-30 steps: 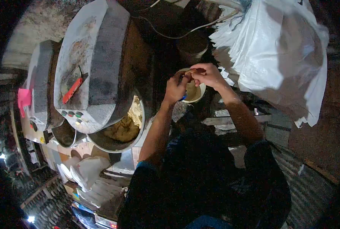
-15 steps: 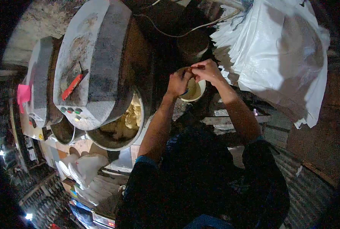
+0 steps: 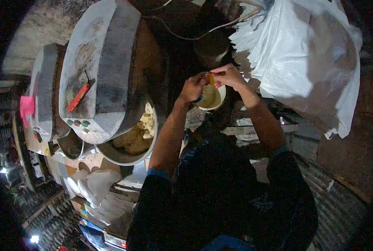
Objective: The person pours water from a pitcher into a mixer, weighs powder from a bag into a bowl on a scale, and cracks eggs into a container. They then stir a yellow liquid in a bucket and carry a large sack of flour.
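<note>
Over the mouth of a pale bucket (image 3: 222, 97), my left hand (image 3: 191, 90) and my right hand (image 3: 228, 77) meet with fingers closed. Between the fingertips is a small yellow-orange thing (image 3: 211, 78) that looks like a cracked egg, its yellow part hanging downward. My fingers mostly cover it, so the shell cannot be made out clearly. Inside the bucket lies a pale yellowish content (image 3: 210, 97). A dark band is around my left wrist.
Left of my arm stands a large grey mixer (image 3: 117, 54) with a red-handled tool (image 3: 78, 98) on top. Its metal bowl (image 3: 142, 159) holds pale dough (image 3: 148, 121). A second mixer (image 3: 44, 88) stands farther left. White sacks (image 3: 295, 54) are at right, and a cable (image 3: 190, 38) runs behind.
My fingers have parted slightly, and the yellow-orange part now shows hanging between them. My left hand has lowered and shifted slightly left. The camera view has shifted a little.
</note>
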Demonstrator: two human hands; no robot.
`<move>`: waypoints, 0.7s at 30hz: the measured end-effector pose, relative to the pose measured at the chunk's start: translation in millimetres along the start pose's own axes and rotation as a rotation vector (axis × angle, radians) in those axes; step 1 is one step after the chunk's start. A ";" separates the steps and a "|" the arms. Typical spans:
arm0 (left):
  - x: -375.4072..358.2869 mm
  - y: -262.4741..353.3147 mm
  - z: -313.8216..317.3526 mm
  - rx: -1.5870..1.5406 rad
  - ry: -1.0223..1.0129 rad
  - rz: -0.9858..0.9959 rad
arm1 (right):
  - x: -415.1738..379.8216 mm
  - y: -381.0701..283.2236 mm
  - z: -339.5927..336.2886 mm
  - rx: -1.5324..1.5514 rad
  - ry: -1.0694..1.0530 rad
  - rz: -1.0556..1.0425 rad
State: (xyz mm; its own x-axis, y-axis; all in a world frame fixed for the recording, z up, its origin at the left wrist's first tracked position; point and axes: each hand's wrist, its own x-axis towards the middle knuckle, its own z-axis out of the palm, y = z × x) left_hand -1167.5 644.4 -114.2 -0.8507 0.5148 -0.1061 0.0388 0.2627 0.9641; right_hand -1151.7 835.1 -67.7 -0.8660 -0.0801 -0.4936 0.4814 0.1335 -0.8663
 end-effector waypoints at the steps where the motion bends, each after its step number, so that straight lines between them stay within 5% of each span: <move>1: 1.9 -4.0 1.3 -0.002 -0.023 0.013 | 3.2 5.9 -1.6 -0.122 0.019 -0.072; 3: -1.0 22.1 -2.1 0.099 -0.033 0.004 | 8.3 15.4 -5.6 -0.240 0.041 -0.139; 5: -1.7 29.3 -1.8 0.200 -0.042 -0.007 | 9.2 18.8 -7.3 -0.580 0.112 -0.540; 8: 7.3 23.1 -0.9 0.330 -0.026 0.046 | 2.3 14.7 -6.5 -0.798 0.180 -0.729; 10: 11.3 20.0 -0.3 0.458 0.021 0.175 | -2.0 12.0 -2.3 -0.881 0.204 -0.684; 21: 3.0 42.6 7.4 0.529 0.169 0.108 | -13.3 41.8 1.7 -1.003 0.264 -0.652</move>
State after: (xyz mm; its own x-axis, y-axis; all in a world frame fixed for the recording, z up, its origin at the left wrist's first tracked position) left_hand -1164.4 663.2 -75.3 -0.8978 0.4350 0.0690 0.3507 0.6114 0.7094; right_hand -1119.9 840.1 -97.5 -0.9628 -0.2297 0.1423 -0.2695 0.8543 -0.4445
